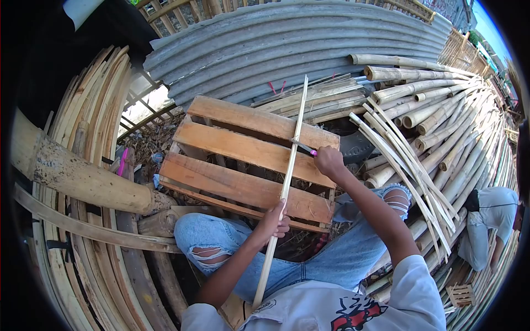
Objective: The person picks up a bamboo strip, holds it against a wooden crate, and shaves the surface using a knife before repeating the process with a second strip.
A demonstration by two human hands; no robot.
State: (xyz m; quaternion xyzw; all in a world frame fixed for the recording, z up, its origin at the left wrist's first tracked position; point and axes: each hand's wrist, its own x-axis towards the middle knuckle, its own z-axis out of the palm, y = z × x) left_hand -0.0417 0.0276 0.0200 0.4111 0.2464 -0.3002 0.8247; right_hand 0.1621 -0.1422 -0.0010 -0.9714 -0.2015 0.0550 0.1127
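A long pale bamboo strip (290,157) runs from my lap up across a slatted wooden crate (237,146). My left hand (271,222) is closed around the strip near the crate's front edge. Farther up, my right hand (329,161) is closed on the pink handle of a knife (303,147). The knife's dark blade touches the strip above the middle of the crate. The strip's lower end rests against my shirt.
Split bamboo strips (408,165) lie over a pile of bamboo poles (436,127) at the right. A thick bamboo pole (83,171) and wooden slats (94,99) are at the left. Corrugated metal (287,44) stands behind. Another person (491,218) bends down at the far right.
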